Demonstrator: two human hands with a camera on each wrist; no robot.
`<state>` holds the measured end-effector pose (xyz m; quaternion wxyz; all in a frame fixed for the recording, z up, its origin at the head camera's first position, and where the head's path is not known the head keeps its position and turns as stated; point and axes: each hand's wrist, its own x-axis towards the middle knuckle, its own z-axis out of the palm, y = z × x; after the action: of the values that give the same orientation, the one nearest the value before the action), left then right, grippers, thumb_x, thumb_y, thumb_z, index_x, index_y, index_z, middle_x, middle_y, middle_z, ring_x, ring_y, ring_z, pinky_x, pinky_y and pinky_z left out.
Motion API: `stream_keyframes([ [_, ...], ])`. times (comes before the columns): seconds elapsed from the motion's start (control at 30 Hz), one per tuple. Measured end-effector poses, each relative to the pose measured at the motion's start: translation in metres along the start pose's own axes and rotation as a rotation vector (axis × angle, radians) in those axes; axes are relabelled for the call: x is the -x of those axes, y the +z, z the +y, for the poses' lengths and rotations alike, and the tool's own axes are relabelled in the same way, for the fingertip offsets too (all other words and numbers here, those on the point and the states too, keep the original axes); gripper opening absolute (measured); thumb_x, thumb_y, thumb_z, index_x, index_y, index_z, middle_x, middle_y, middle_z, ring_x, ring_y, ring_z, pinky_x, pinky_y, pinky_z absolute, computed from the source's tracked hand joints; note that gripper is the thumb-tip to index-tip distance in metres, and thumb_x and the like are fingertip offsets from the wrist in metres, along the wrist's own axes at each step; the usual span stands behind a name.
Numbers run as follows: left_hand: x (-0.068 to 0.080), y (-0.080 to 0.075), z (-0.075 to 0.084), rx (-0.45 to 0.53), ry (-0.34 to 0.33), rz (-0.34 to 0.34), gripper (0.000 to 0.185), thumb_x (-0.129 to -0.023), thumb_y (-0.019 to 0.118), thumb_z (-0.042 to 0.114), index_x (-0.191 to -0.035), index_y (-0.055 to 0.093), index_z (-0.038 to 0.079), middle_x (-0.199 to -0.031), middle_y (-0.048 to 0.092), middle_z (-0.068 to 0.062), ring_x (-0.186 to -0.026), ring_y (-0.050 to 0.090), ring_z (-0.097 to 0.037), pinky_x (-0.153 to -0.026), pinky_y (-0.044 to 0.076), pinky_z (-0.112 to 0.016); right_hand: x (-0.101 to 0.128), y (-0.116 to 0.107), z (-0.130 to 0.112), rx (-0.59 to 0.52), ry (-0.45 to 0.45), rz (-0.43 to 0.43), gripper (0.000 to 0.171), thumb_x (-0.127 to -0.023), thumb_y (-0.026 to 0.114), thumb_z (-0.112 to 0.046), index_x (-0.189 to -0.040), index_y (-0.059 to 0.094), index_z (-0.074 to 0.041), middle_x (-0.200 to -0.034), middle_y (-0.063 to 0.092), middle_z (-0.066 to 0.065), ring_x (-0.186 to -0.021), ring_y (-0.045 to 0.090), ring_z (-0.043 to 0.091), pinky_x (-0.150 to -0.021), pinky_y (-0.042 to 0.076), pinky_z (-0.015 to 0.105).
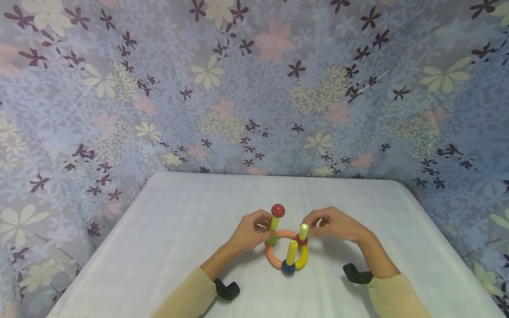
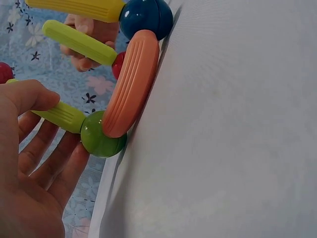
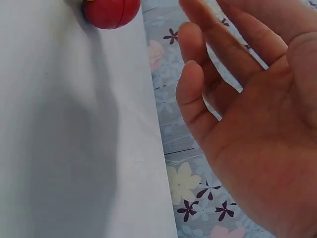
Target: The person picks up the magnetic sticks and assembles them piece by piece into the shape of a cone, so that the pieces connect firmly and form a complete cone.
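text: none legible | toy rods, balls, curved pieces (image 1: 287, 251): plain colours, no lettering | table cover (image 1: 191, 221): blank white | backdrop cloth (image 1: 254, 88): flower print only, no words, numbers or signs

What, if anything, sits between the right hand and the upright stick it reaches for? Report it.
Nothing visible. The right hand has its fingertips at the yellow-green stick standing on the red ball; no other piece lies between them.

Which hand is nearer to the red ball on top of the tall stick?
Left. The left hand holds the yellow-green stick just below the red ball; the right hand is farther right, at another stick.
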<state>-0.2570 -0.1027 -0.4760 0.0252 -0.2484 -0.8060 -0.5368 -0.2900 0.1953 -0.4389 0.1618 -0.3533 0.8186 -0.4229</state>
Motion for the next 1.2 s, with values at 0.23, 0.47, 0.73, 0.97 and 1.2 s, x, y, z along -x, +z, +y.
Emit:
stream_keyframes([
  [0.23,0.0,0.001,0.0,-0.008,-0.007,-0.002,0.029,-0.083,0.074,0.008,-0.108,0.062,0.016,-0.101,0.064,0.004,-0.092,0.063,-0.012,-0.079,0.053,-0.029,-0.003,0.004,-0.001,-0.032,0.016,-0.053,0.032,-0.088,0.07,-0.02,-0.118,0.066,-0.011,-0.105,0.068,-0.001,-0.087,0.061,0.026,-0.074,0.052,0.039],
  [0.47,0.003,0.001,0.018,0.008,0.016,-0.013,0.029,-0.082,0.071,0.0,-0.109,0.062,0.007,-0.103,0.065,-0.007,-0.094,0.064,-0.024,-0.081,0.053,-0.041,-0.003,0.006,-0.004,0.033,0.011,-0.012,0.019,-0.088,0.071,-0.028,-0.104,0.071,-0.018,-0.092,0.07,-0.003,-0.082,0.061,0.022,-0.072,0.051,0.036],
  [0.73,0.004,-0.001,0.02,-0.022,0.015,-0.024,0.027,-0.083,0.071,0.002,-0.108,0.061,0.008,-0.102,0.065,-0.005,-0.094,0.063,-0.022,-0.081,0.053,-0.039,-0.009,0.016,-0.013,0.051,0.06,0.076,0.02,-0.087,0.072,-0.02,-0.106,0.07,-0.014,-0.09,0.068,-0.001,-0.082,0.058,0.026,-0.07,0.051,0.035],
  [0.97,0.001,0.004,0.0,-0.036,0.037,-0.036,0.027,-0.083,0.073,0.009,-0.107,0.062,0.018,-0.101,0.064,0.006,-0.092,0.063,-0.011,-0.08,0.052,-0.03,-0.011,0.018,-0.009,0.055,0.084,0.084,0.027,-0.084,0.074,-0.033,-0.106,0.071,-0.016,-0.088,0.066,-0.004,-0.079,0.056,0.024,-0.065,0.049,0.035],
  [1.2,0.001,0.006,0.004,-0.076,0.076,-0.053,0.027,-0.084,0.072,0.011,-0.108,0.062,0.018,-0.102,0.064,0.007,-0.091,0.063,-0.008,-0.081,0.052,-0.027,-0.01,0.02,-0.014,0.08,0.052,0.079,0.028,-0.087,0.071,-0.032,-0.108,0.071,-0.014,-0.088,0.066,-0.005,-0.078,0.056,0.023,-0.063,0.049,0.033],
])
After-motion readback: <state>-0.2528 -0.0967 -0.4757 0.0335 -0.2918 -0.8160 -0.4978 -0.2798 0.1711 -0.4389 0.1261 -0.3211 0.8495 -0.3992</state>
